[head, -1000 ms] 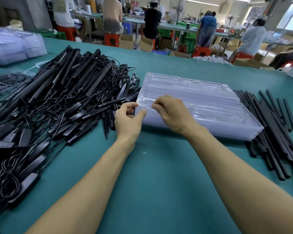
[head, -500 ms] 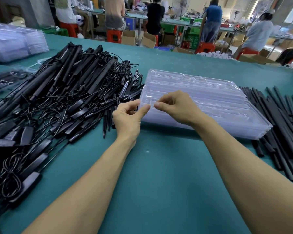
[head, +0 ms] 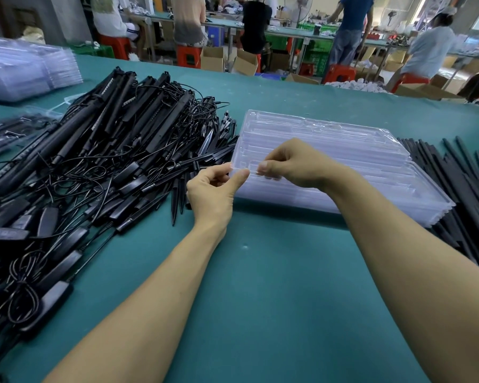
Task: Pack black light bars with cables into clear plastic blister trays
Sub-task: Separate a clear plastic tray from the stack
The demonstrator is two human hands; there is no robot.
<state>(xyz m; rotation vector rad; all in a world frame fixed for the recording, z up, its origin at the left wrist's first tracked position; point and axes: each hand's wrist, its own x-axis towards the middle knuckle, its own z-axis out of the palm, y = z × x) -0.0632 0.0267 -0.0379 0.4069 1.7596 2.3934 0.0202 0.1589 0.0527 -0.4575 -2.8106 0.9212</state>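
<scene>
Tray stack: clear blister trays nested in one pile on the green worktop, right ahead of us, with the near-left corner at our hands.
Top tray: we judge we are peeling it off the pile. Its near-left corner seems slightly raised, and its pockets look empty.
Left hand: thumb and curled fingers pinch that corner of the top tray from the left.
Right hand: thumb and forefinger pinch the same edge just beside the left thumb, with the other fingers curled in.
Light bars: a big tangled heap with their cables, left of the tray stack and reaching up to its left edge. We see none seated in a tray.
Black rods: loose thin pieces lying right of the stack, some against its right edge.
Progress: early, by our reading — this tray is not yet free of the pile. It has yet to be separated and set down, then a bar and cable laid into its pockets, and the heap is large.
Clear packets: at the far left, with dark pieces inside — whether finished packs, we cannot tell.
Far stack: more clear trays at the far-left end of the worktop.
People: others at benches behind, among red stools and cardboard boxes.
</scene>
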